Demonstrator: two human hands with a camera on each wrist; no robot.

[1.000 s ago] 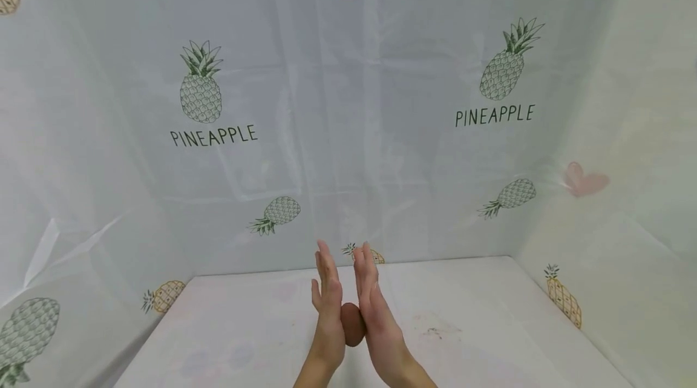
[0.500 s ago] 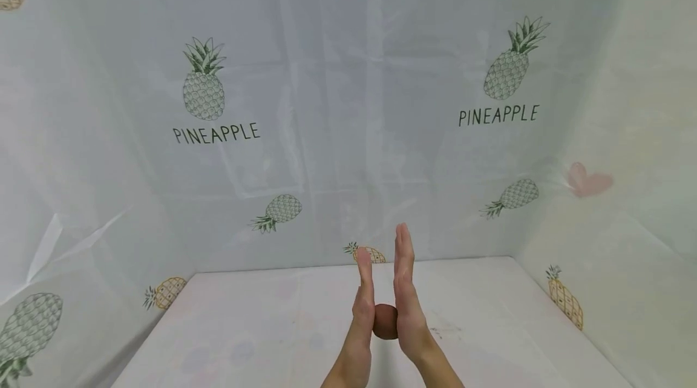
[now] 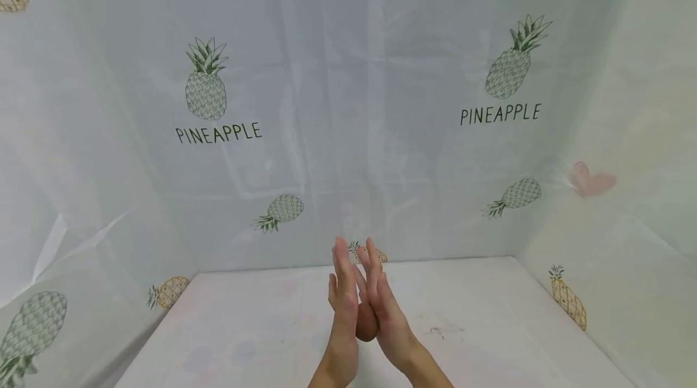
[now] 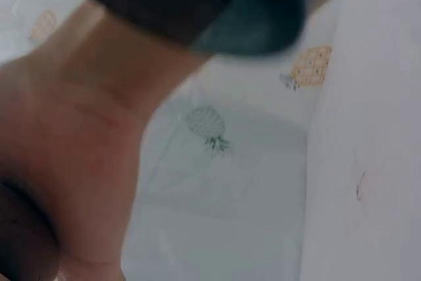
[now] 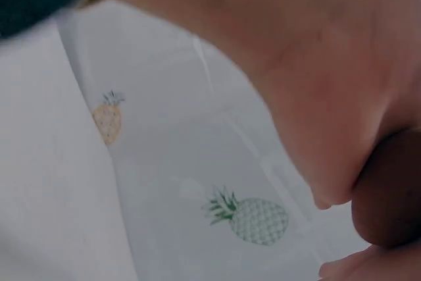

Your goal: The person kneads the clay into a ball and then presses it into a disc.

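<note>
Pineapple-print sheeting (image 3: 348, 103) behind the brown ball (image 3: 367, 322), white tabletop (image 3: 245, 309) below and around it. Well left of the ball: yellow pineapple print (image 3: 173, 292) low on the sheeting. Just left of the ball, touching: left hand (image 3: 344, 309), fingers extended, palm pressed to its side. Brown ball itself: sits sandwiched between both palms, nearer wrists than fingertips. Just right of the ball, touching: right hand (image 3: 389, 318), fingers mostly straight. Farther right: faint reddish marks (image 3: 437, 332) on the tabletop. Farthest right of the ball, higher: pink heart print (image 3: 592, 182).
</note>
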